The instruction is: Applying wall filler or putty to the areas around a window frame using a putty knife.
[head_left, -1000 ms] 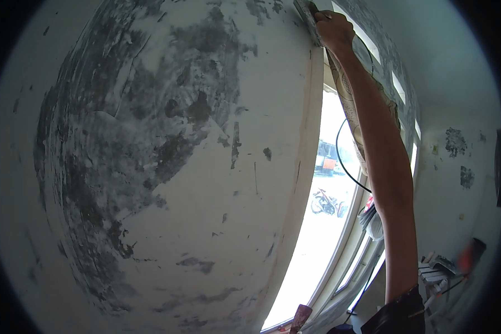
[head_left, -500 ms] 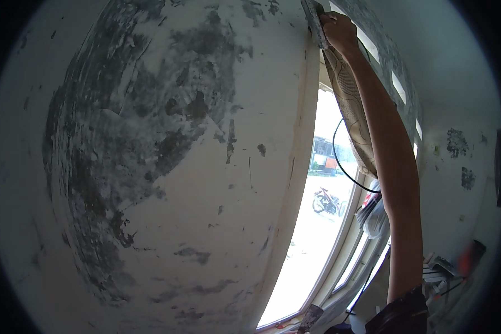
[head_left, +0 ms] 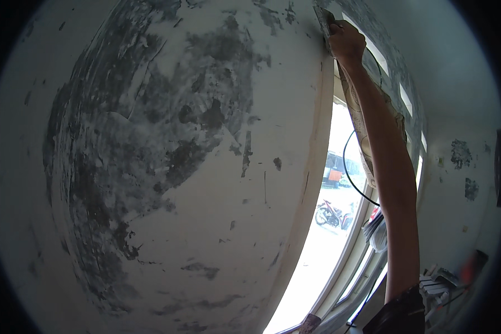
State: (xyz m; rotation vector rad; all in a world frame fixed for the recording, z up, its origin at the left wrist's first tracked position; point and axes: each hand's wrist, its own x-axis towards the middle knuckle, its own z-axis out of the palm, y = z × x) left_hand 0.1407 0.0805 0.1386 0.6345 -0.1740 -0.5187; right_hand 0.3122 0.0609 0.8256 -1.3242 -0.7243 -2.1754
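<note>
My right hand (head_left: 348, 42) is raised high at the upper right, fingers closed around the grip of a plastering trowel (head_left: 323, 26). The trowel's narrow dark blade is seen nearly edge-on, against the wall by the top corner of the window opening. Grey patches and smeared white filler cover the wall (head_left: 217, 183). At the lower edge, the end of a stained, dark brownish tool or block (head_left: 309, 324) pokes into view; its kind is unclear. My left hand is out of the picture.
A bright window opening (head_left: 312, 267) runs beside the wall, with a motorcycle (head_left: 329, 214) outside. Patterned cloth (head_left: 367, 150) and a black cable (head_left: 348, 172) hang behind my forearm. Bundled plastic (head_left: 378, 236) sits by the frame. Cluttered items (head_left: 442, 284) stand at the lower right.
The view has shifted, so the wall and window sit slightly right and lower. My right hand still grips the trowel near the same corner. Less of the lower brownish item shows.
</note>
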